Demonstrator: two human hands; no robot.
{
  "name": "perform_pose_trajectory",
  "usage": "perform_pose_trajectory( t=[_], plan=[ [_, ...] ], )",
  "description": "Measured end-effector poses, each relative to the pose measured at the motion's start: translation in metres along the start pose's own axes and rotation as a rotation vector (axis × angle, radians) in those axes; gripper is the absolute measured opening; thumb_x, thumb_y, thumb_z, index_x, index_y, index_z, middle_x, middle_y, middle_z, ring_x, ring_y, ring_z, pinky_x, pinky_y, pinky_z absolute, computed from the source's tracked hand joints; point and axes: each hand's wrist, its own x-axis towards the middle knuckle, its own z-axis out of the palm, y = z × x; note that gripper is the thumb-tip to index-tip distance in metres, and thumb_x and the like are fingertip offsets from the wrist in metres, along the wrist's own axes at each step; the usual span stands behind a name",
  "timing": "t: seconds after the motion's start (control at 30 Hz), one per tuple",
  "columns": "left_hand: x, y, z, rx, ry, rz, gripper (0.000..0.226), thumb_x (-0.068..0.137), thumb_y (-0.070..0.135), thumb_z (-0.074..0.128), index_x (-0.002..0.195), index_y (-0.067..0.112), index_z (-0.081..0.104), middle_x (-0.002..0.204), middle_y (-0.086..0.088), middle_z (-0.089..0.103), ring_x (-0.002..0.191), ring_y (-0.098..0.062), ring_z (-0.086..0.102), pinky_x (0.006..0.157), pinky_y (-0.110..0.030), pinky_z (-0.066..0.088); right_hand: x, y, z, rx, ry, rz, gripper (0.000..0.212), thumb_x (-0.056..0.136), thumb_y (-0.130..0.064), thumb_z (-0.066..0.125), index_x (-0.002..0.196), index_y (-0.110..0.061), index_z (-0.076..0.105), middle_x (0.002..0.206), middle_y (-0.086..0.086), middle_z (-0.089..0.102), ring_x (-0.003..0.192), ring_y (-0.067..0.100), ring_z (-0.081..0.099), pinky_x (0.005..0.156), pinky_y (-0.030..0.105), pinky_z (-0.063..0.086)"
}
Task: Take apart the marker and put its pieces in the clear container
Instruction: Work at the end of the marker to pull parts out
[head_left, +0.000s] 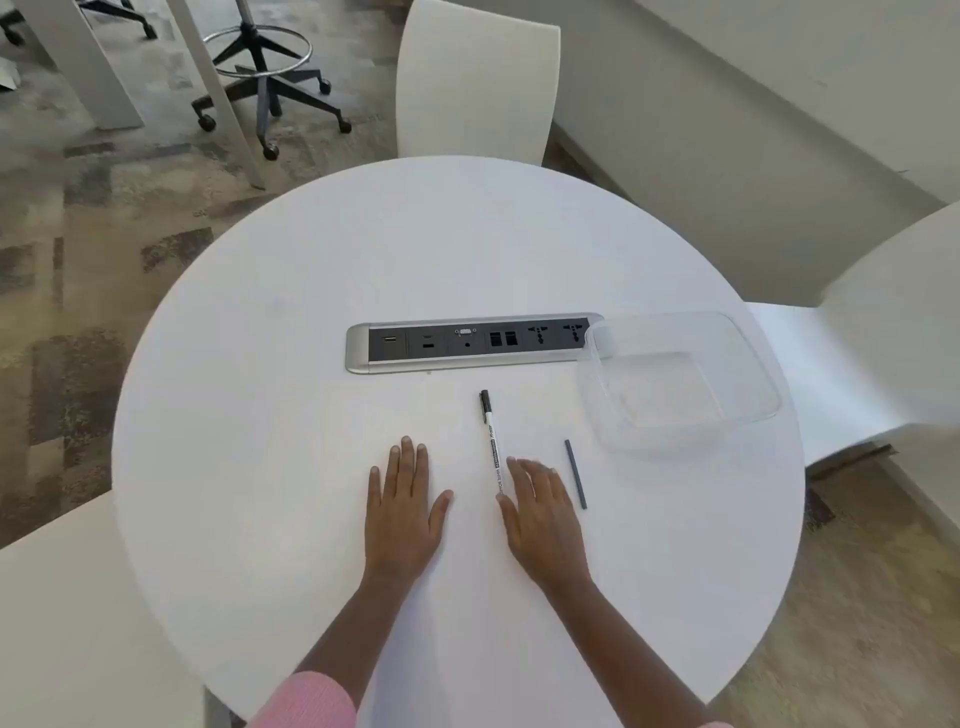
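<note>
Hands: left hand (402, 512) and right hand (543, 517) lie flat, fingers spread, holding nothing.
Marker (492, 444): centre frame, touching the right hand.
Risk: grey rod (575, 474) could roll off the tabletop (322, 291); clear container (680, 379) overhangs the right edge.

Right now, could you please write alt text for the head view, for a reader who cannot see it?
Two bare hands, left hand and right hand, lie flat and empty on a round white table. A capped white marker lies between them, touching the right hand's fingers. Right of it are a thin grey rod and an empty clear container beside a socket strip.
</note>
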Motion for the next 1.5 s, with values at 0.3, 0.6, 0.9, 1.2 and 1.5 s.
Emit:
perform_pose_trajectory(
  t=[0.3, 0.6, 0.9, 1.2, 1.5],
  plan=[
    [-0.001, -0.003, -0.005, -0.088, 0.117, 0.083, 0.039, 0.092, 0.018, 0.05, 0.125, -0.002, 0.055, 0.136, -0.021, 0.051, 0.126, -0.038, 0.048, 0.102, -0.049, 0.04, 0.001, -0.013, 0.002, 0.282, -0.225, 0.345, 0.037, 0.087, -0.007, 0.046, 0.123, -0.009, 0.05, 0.108, 0.012, 0.057, 0.102, 0.028, 0.053, 0.081, 0.035, 0.047],
    [0.002, 0.022, -0.031, -1.309, -0.117, -0.417, 0.039, 0.095, 0.02, 0.048, 0.132, 0.009, 0.043, 0.113, -0.009, 0.06, 0.1, -0.023, 0.06, 0.079, -0.024, 0.049, 0.011, -0.019, -0.032, 1.037, -0.363, 0.668, 0.019, 0.085, -0.006, 0.055, 0.095, -0.016, 0.068, 0.08, -0.005, 0.063, 0.072, 0.012, 0.053, 0.063, 0.018, 0.043],
    [0.0, 0.014, -0.046, -1.979, -0.171, -0.57, 0.02, 0.093, -0.001, 0.045, 0.095, 0.009, 0.062, 0.075, -0.002, 0.072, 0.069, -0.013, 0.073, 0.06, -0.02, 0.058, 0.0, -0.01, -0.055, 1.277, -0.314, 0.782, 0.012, 0.085, -0.003, 0.058, 0.089, -0.007, 0.069, 0.072, 0.0, 0.06, 0.067, 0.01, 0.055, 0.063, 0.014, 0.049],
    [-0.004, 0.023, -0.045, -1.982, -0.175, -0.549, 0.018, 0.092, 0.0, 0.048, 0.094, 0.008, 0.063, 0.069, 0.002, 0.073, 0.069, -0.009, 0.072, 0.061, -0.018, 0.057, 0.0, -0.011, -0.057, 1.599, -0.247, 1.113, 0.012, 0.086, -0.006, 0.06, 0.077, 0.001, 0.064, 0.062, 0.005, 0.058, 0.057, 0.012, 0.055, 0.052, 0.013, 0.054],
    [-0.012, 0.035, -0.044, -1.996, -0.01, -0.637, 0.013, 0.09, -0.002, 0.051, 0.085, 0.004, 0.061, 0.071, -0.004, 0.072, 0.064, -0.008, 0.071, 0.062, -0.018, 0.058, 0.006, -0.012, -0.051, 1.629, -0.095, 1.154, 0.022, 0.085, -0.012, 0.062, 0.065, -0.002, 0.06, 0.052, 0.002, 0.057, 0.047, 0.009, 0.053, 0.048, 0.012, 0.051]
  ],
)
